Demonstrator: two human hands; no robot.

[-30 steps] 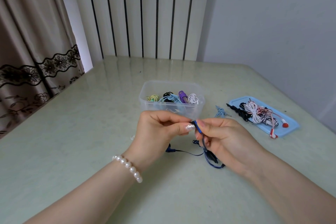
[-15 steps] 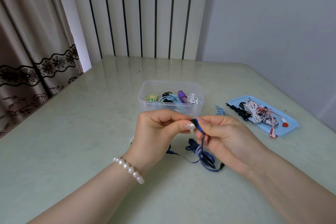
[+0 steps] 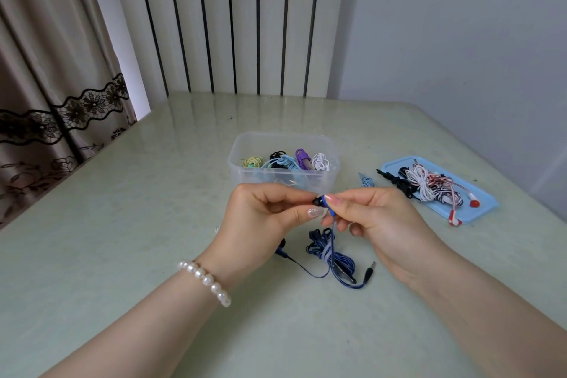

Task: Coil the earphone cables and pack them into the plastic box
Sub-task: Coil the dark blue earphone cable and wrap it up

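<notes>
A dark blue earphone (image 3: 319, 202) is being pinched just in front of the plastic box (image 3: 283, 163), between the fingertips of the right hand (image 3: 374, 221) and the thumb and forefinger of the left hand (image 3: 264, 218); both grips are clenching on it, though exactly which finger pads are touching the bud is getting lost behind the nails. Its blue cable (image 3: 333, 250) is hanging down from the bud to a loose tangle lying on the surface (image 3: 122, 239), with the jack plug (image 3: 369, 270) sticking out to the right and the second earbud (image 3: 280, 247) peeking out from under the left wrist, partly hidden. Inside the clear box, coiled earphones are sitting side by side: yellow-green, black, light blue, purple and white, their lower parts blurring through the frosted wall. A small light blue coil (image 3: 365, 180) is lying on the surface just right of the box. Further right, a blue lid (image 3: 478, 209) is carrying an uncoiled heap of black, white, striped and red-tipped earphones, too knotted to count. A pearl bracelet (image 3: 207, 281) is circling the left wrist. Beyond, a brown lace-trimmed curtain (image 3: 55, 86) is running off the left edge, beside a striped white panel (image 3: 239, 18)
</notes>
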